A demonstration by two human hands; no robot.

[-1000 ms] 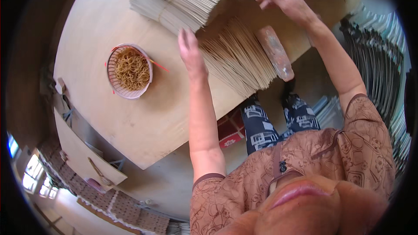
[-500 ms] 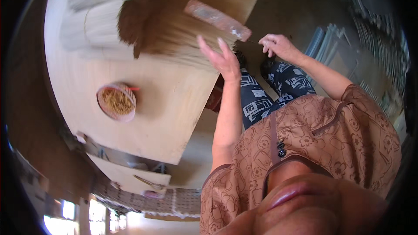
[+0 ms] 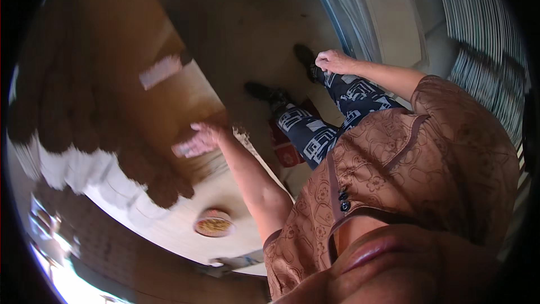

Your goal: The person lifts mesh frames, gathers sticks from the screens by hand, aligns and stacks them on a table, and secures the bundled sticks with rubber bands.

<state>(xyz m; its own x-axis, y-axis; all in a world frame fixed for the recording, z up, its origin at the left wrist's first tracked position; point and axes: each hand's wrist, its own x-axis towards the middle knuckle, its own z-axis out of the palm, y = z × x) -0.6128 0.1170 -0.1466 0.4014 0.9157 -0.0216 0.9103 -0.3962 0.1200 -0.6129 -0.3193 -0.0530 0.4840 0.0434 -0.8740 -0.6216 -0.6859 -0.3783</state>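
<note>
My left hand (image 3: 199,139) is over the near edge of the table, fingers stretched out and somewhat blurred, with nothing seen in it. Just beneath and beside it lie thin brown sticks; whether it touches them I cannot tell. Large bundles of thin sticks (image 3: 79,95), brown with pale ends and much like incense sticks, cover the table's left side. A pinkish packet in shiny clear wrap (image 3: 160,72) lies beyond my left hand. My right hand (image 3: 334,62) hangs beside my right thigh, fingers curled closed; anything inside them is hidden.
A round bowl of yellowish bits (image 3: 214,225) stands on the pale tabletop (image 3: 174,231). Blue-grey flat sheets (image 3: 360,17) lean at the far right, with stacks of thin greenish lengths (image 3: 478,45) beside them. A red box-like thing (image 3: 288,155) is on the floor near my legs.
The view has swung to the right, so table, bowl and packet appear farther left. My left hand stays spread over the table edge. My right hand has gone from partly curled to closed by my thigh.
</note>
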